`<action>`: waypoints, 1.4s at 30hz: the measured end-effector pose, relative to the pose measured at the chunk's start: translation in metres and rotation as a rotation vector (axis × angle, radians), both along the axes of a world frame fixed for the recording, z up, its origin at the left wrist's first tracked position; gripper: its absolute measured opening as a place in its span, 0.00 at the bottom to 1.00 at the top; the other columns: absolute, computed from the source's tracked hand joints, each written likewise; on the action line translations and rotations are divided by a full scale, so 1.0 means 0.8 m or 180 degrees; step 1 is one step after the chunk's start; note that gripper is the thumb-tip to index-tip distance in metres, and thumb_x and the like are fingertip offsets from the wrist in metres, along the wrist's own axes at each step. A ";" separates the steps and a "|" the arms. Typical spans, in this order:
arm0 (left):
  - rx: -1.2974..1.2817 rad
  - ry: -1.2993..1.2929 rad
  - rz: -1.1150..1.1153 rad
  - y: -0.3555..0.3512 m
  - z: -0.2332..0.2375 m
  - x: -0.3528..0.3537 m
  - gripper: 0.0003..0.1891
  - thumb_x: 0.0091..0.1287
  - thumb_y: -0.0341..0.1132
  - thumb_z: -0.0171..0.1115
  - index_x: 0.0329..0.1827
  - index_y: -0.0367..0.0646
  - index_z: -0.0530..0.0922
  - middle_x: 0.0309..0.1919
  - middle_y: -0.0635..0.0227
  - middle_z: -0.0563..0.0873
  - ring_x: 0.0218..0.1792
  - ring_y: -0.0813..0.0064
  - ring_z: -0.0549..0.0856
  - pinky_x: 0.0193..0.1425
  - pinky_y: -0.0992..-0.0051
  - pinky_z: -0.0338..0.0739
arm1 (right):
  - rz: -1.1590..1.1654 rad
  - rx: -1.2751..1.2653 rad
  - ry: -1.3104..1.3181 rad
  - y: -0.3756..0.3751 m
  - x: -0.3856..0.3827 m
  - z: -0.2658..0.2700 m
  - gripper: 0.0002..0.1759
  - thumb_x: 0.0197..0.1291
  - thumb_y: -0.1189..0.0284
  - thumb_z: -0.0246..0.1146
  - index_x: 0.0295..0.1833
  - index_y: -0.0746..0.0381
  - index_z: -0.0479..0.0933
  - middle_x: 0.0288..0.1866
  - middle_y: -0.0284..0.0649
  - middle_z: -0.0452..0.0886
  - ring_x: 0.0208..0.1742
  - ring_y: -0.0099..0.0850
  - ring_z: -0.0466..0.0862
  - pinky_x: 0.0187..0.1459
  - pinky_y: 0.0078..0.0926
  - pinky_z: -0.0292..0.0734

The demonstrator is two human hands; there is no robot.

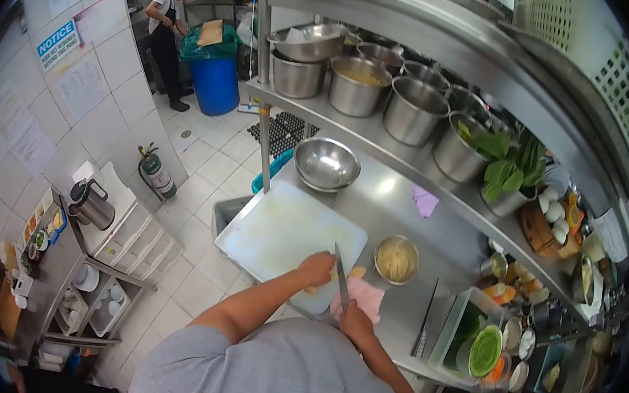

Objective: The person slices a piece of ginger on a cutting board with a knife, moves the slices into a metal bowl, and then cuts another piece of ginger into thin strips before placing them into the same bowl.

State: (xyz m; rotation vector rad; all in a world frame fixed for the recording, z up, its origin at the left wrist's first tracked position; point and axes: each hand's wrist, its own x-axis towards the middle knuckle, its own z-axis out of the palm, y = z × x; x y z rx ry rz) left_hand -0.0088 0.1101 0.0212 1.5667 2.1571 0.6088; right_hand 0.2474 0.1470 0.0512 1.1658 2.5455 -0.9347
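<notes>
the knife (342,279) is at the frame's lower centre, long axis near vertical, tip up and slightly left, gripped in the right hand (357,322); the left hand (316,269) curls beside it, contents unclear. white board (289,228), steel counter (384,184), tiled floor (202,223).

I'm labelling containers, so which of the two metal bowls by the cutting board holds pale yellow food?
The smaller bowl, right of the cutting board; the larger bowl, beyond the board's far edge, shows a bare, shiny inside.
</notes>
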 end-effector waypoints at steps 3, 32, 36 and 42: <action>0.0209 -0.0463 -0.0237 -0.005 0.024 -0.011 0.12 0.63 0.26 0.72 0.50 0.41 0.87 0.45 0.46 0.93 0.52 0.45 0.94 0.58 0.50 0.87 | 0.0062 0.0002 -0.0117 0.001 -0.004 0.011 0.22 0.81 0.65 0.58 0.68 0.72 0.73 0.52 0.71 0.92 0.55 0.69 0.94 0.59 0.68 0.86; 0.1569 -0.0620 0.2347 -0.164 0.024 -0.126 0.16 0.79 0.23 0.58 0.66 0.44 0.83 0.45 0.41 0.92 0.51 0.35 0.92 0.58 0.42 0.84 | 0.0224 0.0077 -0.0522 0.000 -0.024 0.021 0.24 0.82 0.66 0.54 0.71 0.74 0.72 0.57 0.72 0.92 0.60 0.66 0.94 0.63 0.64 0.86; 0.1882 -0.0509 0.1725 -0.148 0.024 -0.083 0.18 0.80 0.20 0.55 0.68 0.43 0.83 0.52 0.40 0.90 0.57 0.37 0.90 0.62 0.44 0.83 | 0.0254 0.0154 -0.0494 0.001 -0.026 0.016 0.23 0.82 0.67 0.54 0.70 0.75 0.72 0.54 0.73 0.92 0.58 0.68 0.94 0.61 0.65 0.86; 0.1479 -0.0576 0.1423 -0.150 0.026 -0.068 0.21 0.79 0.19 0.54 0.71 0.44 0.81 0.48 0.44 0.86 0.52 0.39 0.88 0.62 0.46 0.82 | 0.0253 0.0185 -0.0412 0.000 -0.023 0.014 0.22 0.82 0.67 0.54 0.69 0.75 0.72 0.53 0.73 0.92 0.57 0.68 0.94 0.60 0.65 0.87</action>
